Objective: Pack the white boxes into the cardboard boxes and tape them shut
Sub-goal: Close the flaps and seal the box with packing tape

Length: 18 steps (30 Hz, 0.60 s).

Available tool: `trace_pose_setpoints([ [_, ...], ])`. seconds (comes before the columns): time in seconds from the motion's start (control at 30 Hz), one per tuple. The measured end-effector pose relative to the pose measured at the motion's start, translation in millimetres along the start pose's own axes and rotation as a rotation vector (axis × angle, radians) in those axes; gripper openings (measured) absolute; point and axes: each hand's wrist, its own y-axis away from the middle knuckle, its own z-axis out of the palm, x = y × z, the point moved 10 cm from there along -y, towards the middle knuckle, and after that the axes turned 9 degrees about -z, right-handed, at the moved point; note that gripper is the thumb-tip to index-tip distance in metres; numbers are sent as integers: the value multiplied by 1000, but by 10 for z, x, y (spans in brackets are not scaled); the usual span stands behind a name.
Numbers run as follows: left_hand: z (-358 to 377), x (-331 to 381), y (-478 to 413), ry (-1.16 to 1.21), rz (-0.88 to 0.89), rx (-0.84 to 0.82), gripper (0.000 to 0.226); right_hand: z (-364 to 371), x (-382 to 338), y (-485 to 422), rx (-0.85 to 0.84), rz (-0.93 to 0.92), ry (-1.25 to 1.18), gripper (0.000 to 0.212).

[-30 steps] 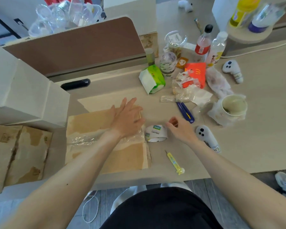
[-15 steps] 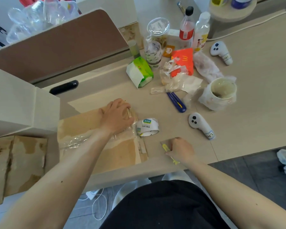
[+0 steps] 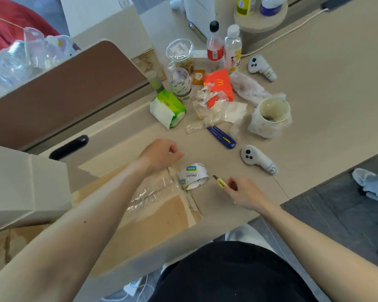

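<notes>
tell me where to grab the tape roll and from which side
Take the tape roll by its ring, probably with a thumb in the open core and fingers over the printed outer band. Come from the near right, where the core opening faces; its left side sits by the box edge. The right hand holds the yellow cutter.

Half-seen bits from where I stand

The left hand (image 3: 162, 154) curls its fingers under, so I can't tell whether it pinches anything, and its forearm covers the middle of the cardboard box (image 3: 162, 216). The right hand (image 3: 247, 196) hides most of the yellow cutter (image 3: 220, 183); only the front end shows. The white box (image 3: 20, 188) runs off the left edge, and two bottles (image 3: 246, 5) are cut by the top edge.
</notes>
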Motion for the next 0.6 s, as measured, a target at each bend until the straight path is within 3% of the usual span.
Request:
trace_pose_setpoints([
  [0.23, 599, 419, -218, -377, 219, -468, 51, 300, -740, 304, -118, -38, -508, 9],
  [0.37, 854, 416, -153, -473, 265, -698, 46, 466, -950, 403, -170, -60, -488, 7],
  [0.53, 1029, 590, -95, -294, 461, -773, 33, 559, -999, 479, -138, -49, -499, 21],
  [0.6, 1023, 657, -79, -176, 529, -761, 33, 572, -990, 505, -114, -44, -505, 15],
])
